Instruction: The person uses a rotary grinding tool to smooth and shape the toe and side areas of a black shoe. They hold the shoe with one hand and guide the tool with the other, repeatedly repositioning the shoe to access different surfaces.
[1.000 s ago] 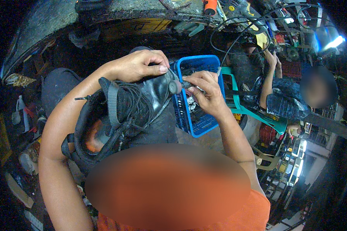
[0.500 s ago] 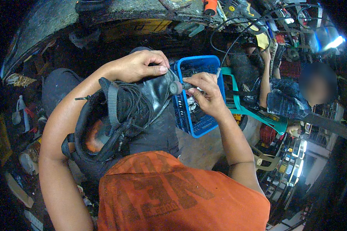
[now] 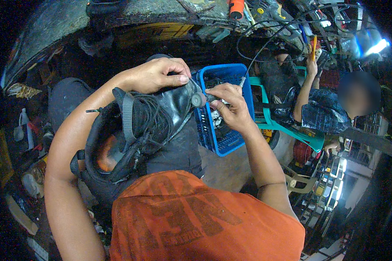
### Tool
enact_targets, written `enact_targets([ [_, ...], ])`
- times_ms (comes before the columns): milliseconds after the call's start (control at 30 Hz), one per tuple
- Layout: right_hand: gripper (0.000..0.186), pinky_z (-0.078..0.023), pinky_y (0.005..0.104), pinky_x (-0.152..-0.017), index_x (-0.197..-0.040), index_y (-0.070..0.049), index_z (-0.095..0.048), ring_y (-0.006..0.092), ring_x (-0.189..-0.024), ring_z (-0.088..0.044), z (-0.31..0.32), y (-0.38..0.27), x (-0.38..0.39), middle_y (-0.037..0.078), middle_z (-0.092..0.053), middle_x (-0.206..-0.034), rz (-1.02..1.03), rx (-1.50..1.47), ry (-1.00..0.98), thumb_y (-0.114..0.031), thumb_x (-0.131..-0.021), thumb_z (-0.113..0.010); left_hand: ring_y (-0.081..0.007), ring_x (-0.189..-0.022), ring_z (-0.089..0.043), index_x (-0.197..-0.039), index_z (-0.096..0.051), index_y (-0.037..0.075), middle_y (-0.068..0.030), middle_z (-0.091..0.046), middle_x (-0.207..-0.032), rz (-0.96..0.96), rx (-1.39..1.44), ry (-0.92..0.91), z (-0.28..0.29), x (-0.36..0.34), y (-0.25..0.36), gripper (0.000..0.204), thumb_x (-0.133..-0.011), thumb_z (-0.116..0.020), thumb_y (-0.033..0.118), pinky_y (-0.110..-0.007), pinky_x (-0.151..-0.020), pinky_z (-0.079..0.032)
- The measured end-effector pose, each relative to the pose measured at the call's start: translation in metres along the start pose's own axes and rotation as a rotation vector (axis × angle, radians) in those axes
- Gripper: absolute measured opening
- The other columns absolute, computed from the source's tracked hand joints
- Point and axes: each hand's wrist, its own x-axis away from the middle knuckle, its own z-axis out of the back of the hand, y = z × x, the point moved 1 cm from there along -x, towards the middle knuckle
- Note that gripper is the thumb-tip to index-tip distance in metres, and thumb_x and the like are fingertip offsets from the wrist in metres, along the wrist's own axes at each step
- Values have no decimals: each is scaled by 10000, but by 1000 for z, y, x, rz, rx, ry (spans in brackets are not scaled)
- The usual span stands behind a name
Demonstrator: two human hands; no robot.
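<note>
A black lace-up boot [image 3: 172,106] lies across my lap, its opening toward me and its toe pointing away to the right. My left hand [image 3: 167,74] is closed on the boot's toe edge, thumb and fingers pinched together. In my right hand [image 3: 231,102] is a slim rotary grinding tool, mostly hidden by the fingers. Its round grey grinding wheel [image 3: 198,100] is at the sole edge beside the toe; whether it touches cannot be made out. A thin dark cable [image 3: 258,58] leads from the tool up toward the bench.
A blue plastic basket [image 3: 224,152] with small items stands below my right hand. Beyond it is a green plastic chair [image 3: 307,139]. At right, a co-worker [image 3: 324,111] holds up a yellow object [image 3: 313,48]. A cluttered workbench [image 3: 161,15] runs along the far side.
My right hand and the grinding tool have shifted very slightly left; my left hand and the boot look nearly still. The co-worker's hand has moved right, the yellow object now seen narrow and upright.
</note>
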Motion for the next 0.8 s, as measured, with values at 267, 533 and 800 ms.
enact_targets([
  [267, 296, -374, 408, -1052, -1222, -102, -786, 264, -1123, -662, 2, -1, 1, 80, -746, -1135, 3, 24, -36, -146, -932, -751, -270, -1200, -625, -1084, -720, -1, -125, -685, -1236, -14, 4, 3, 2, -1, 0, 443, -1109, -584, 420, -405, -1087, -463],
  [533, 282, -367, 412, -1044, -1215, -106, -789, 256, -1138, -652, -4, 2, 0, 73, -746, -1142, 7, -20, 25, -160, -943, -737, -271, -1206, -626, -1094, -715, -3, -123, -684, -1241, -14, 8, 3, 0, -1, -1, 432, -1104, -597, 412, -405, -1083, -469],
  [800, 297, -383, 439, -1024, -1217, -162, -784, 266, -1110, -659, -3, -2, 1, 53, -734, -1101, 27, 16, 4, -165, -922, -758, -272, -1205, -626, -1113, -713, -7, -126, -684, -1244, -4, -2, -7, 1, 0, -1, 435, -1105, -596, 412, -397, -1089, -465],
])
